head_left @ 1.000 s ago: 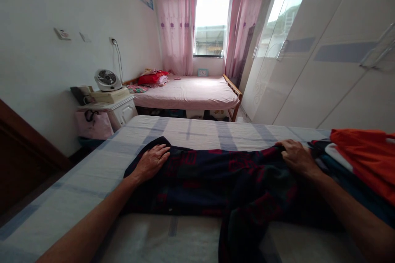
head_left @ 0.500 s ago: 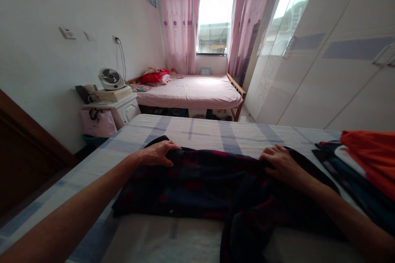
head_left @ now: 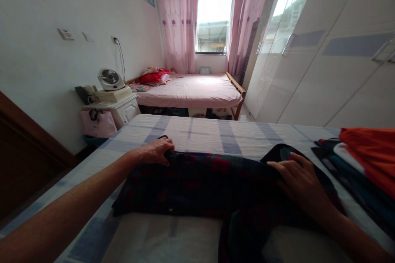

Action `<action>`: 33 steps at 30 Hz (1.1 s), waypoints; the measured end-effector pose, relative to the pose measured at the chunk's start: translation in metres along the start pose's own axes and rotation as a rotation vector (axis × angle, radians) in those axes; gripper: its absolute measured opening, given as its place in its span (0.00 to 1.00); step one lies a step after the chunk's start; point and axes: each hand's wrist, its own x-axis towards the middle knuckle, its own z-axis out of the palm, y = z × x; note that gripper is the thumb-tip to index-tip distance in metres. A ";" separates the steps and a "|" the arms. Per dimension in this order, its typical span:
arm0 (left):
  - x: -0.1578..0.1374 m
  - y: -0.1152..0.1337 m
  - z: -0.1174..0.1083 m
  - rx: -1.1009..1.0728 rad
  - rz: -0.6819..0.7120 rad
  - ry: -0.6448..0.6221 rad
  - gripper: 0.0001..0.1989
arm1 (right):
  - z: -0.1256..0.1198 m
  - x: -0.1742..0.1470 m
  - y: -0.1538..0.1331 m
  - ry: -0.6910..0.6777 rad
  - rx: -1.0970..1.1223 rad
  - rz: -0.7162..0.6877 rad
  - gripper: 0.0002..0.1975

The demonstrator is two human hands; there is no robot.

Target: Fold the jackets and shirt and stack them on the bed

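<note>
A dark plaid shirt (head_left: 200, 185) in navy, red and green lies folded across the bed, with a small pale button near its front edge. My left hand (head_left: 159, 151) is closed on the shirt's far left edge, thumb and fingers pinching the cloth. Over at the shirt's right part, my right hand (head_left: 298, 176) rests with its fingers stretched out over the fabric; its thumb is hidden. Dark cloth of the shirt loops up beyond and right of that hand. One strip of the shirt hangs toward me at the bottom middle.
The bed's checked blue and white sheet (head_left: 197, 131) surrounds the shirt. A stack of clothes (head_left: 367, 152), orange on top, lies at the right. Beyond stand a pink-covered bed (head_left: 197, 92), a fan (head_left: 110, 79) on a white cabinet (head_left: 128, 109), and a white wardrobe (head_left: 308, 90).
My right hand has shifted right and nearer me, its fingers now spread on the cloth. The shirt's right part has lifted into a loop. My left hand has moved slightly left.
</note>
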 end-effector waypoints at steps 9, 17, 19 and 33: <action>-0.048 0.025 0.014 0.226 0.046 0.248 0.10 | -0.016 -0.011 -0.009 0.102 0.002 -0.021 0.08; -0.106 0.037 0.059 0.496 0.155 0.703 0.10 | -0.027 -0.041 -0.010 0.052 0.025 -0.020 0.27; -0.113 0.037 0.064 0.445 0.099 0.737 0.13 | -0.030 -0.046 -0.011 0.057 0.003 -0.031 0.34; -0.138 0.014 0.022 -0.321 -0.284 0.403 0.15 | -0.042 -0.033 0.033 -0.042 -0.002 0.120 0.12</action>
